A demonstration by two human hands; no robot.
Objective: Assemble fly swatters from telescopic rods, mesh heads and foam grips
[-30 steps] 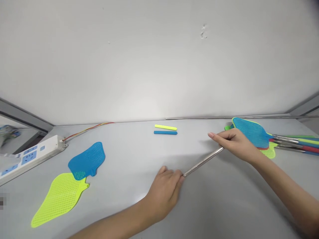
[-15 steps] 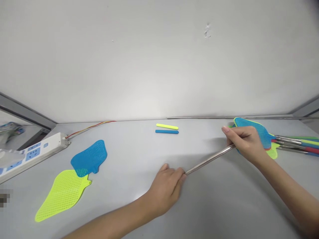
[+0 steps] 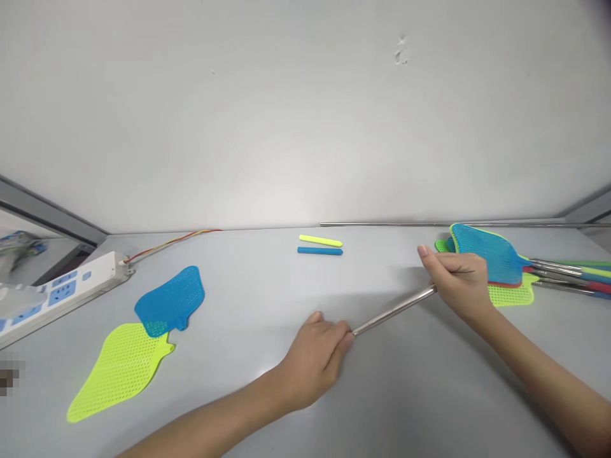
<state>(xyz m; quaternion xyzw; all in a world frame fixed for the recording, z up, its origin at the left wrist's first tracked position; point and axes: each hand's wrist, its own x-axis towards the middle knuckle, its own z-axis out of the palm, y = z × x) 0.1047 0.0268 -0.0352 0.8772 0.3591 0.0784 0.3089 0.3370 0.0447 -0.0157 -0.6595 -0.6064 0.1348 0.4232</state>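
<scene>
A shiny metal rod (image 3: 394, 312) slants between my hands above the grey table. My left hand (image 3: 317, 356) is closed round its lower left end. The fingers of my right hand (image 3: 461, 283) wrap round the upper right end, hiding that tip. Behind my hands lie a yellow plastic handle (image 3: 321, 241) and a blue plastic handle (image 3: 319, 251), side by side. To the left, a blue fly swatter head (image 3: 172, 300) overlaps a yellow fly swatter head (image 3: 119, 372). Just beyond my right hand is a pile of fly swatters with a blue head (image 3: 491, 254) on top.
A white power strip (image 3: 62, 296) with a red and yellow cable (image 3: 174, 242) runs along the left edge. Along the foot of the white wall (image 3: 305, 114) lies a long thin metal rod (image 3: 382, 224). Metal shafts with coloured handles (image 3: 594, 286) reach the right edge.
My right hand has moved slightly left and down along with its end of the rod, showing more of the swatter pile. My left hand has hardly moved.
</scene>
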